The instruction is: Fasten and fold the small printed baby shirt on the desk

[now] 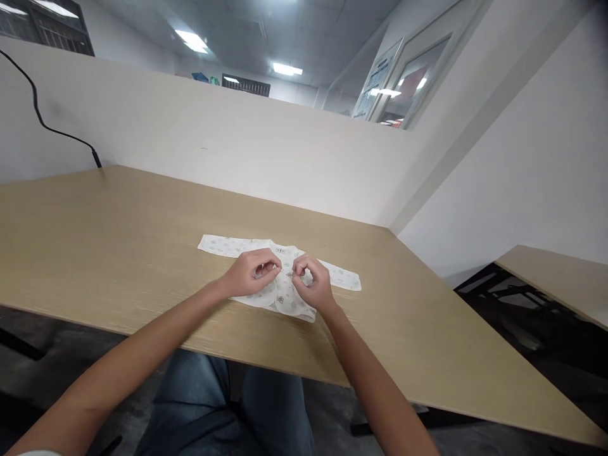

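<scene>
A small white long-sleeved baby shirt [289,304] with a scattered grey print lies on the wooden table, both sleeves spread out sideways. Over its left half is my left hand [254,272], thumb and fingertips pinched near the middle of the chest. My right hand [313,282] is curled in a similar pinch just to the right, with a narrow gap between the two hands. Whatever sits between the fingertips of either hand is too small to make out. The hands cover parts of the shirt's chest; its neckline and lower hem show.
The wooden table [142,221] reaches toward a low white partition [266,152]. A black cable [52,130] hangs down at the far left, its end by the table. Another tabletop [555,278] stands at the right, beyond a dark gap.
</scene>
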{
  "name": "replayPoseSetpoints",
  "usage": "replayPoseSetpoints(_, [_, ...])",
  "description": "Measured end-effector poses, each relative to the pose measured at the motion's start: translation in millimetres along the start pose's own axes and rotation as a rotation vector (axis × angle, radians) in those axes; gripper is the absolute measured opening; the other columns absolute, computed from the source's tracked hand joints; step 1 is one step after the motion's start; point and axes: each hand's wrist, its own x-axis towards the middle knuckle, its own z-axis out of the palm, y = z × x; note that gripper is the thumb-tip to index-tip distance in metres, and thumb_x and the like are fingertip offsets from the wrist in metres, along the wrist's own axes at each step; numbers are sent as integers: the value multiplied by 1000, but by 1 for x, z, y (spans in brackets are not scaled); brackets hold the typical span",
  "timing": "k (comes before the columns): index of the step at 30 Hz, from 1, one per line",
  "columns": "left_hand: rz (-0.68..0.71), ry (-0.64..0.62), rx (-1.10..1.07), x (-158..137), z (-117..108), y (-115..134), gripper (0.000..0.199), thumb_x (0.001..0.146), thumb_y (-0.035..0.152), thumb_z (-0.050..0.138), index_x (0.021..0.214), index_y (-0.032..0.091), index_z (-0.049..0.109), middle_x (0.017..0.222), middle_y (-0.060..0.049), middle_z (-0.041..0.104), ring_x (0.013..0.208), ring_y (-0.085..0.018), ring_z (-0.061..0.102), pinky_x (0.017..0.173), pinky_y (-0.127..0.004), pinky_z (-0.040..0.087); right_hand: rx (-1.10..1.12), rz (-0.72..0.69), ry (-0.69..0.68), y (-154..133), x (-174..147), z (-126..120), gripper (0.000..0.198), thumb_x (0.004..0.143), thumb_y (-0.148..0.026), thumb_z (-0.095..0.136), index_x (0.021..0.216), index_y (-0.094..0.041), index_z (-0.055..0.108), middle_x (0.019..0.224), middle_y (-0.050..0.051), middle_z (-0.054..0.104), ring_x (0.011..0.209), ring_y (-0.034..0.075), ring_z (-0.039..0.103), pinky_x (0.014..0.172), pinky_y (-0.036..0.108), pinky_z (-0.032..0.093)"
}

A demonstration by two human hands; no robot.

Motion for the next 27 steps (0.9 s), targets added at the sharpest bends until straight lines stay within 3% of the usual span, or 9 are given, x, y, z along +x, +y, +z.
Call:
replayPoseSetpoints(5, [132, 87, -41, -3, 12, 16, 4, 93, 22, 63, 93, 19, 66, 74, -1, 63, 66, -11, 54, 63, -25, 45, -118, -134, 209, -6, -2, 1, 25, 81, -7, 67, 75, -23, 49, 70, -2, 54, 61, 12, 48, 58, 28, 41])
replayPoseSetpoints(11, [216, 157, -53, -2, 20, 27, 5, 91, 17, 63, 93, 20, 67, 79, -4, 71, 69, -12, 62, 61, -24, 51, -217, -242, 279, -12, -1, 1, 18, 83, -11, 72, 83, -23, 58, 65, -3, 57, 54, 11, 47, 52, 27, 42])
replayPoseSetpoints(18, [176, 223, -78, -1, 26, 30, 4, 91, 19, 64, 90, 21, 68, 77, -3, 72, 71, -13, 67, 67, -25, 57, -288, -285, 293, -18, 0, 3, 18, 86, -15, 71, 78, -23, 57, 59, -4, 55, 50, 10, 48, 48, 26, 42])
replayPoseSetpoints(27, [8, 271, -190, -4, 30, 31, 7, 91, 24, 69, 94, 18, 72, 86, -5, 74, 69, -11, 67, 67, -24, 57, -346, -342, 282, -21, 1, 1, 20, 86, -11, 72, 80, -23, 56, 58, -4, 55, 50, 10, 49, 49, 25, 42])
